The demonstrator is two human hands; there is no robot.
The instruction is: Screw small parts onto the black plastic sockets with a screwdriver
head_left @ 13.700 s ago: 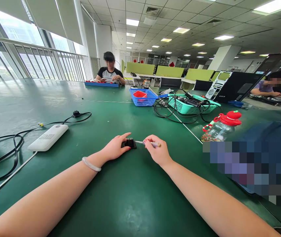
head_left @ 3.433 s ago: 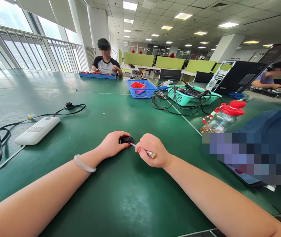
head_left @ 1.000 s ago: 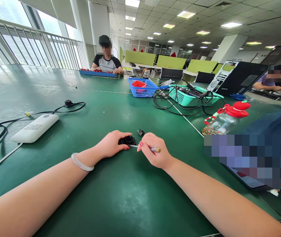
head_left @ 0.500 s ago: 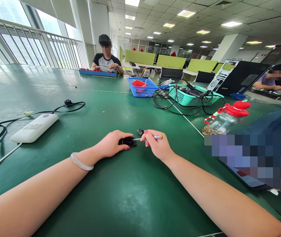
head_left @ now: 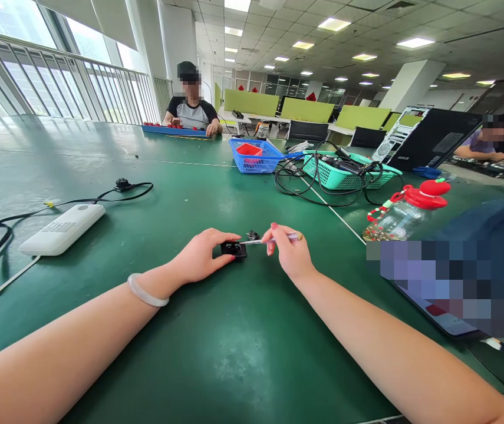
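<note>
My left hand (head_left: 203, 254) grips a small black rectangular part (head_left: 236, 251) between thumb and fingers, and the part rests on the green table (head_left: 238, 353). In my right hand (head_left: 293, 253) is a slim screwdriver (head_left: 273, 239) with a pale handle, held like a pen. Its shaft points left, and the tip lies at the far right edge of the black part; I cannot tell whether they touch. Just beyond the shaft sits a little pile of small dark pieces (head_left: 252, 235), too small to make out singly.
A white power bank (head_left: 63, 229) with cables lies left. Farther off are a blue basket (head_left: 256, 165), a green basket (head_left: 335, 180) with tangled black cables, and a red-lidded bottle (head_left: 404, 212). A computer case (head_left: 428, 135) stands right. Another person (head_left: 192, 109) sits opposite.
My right hand has drawn slightly right and turned, lifting the screwdriver tip from the middle of the black part to its far edge. My left hand keeps its hold, showing more of the part.
</note>
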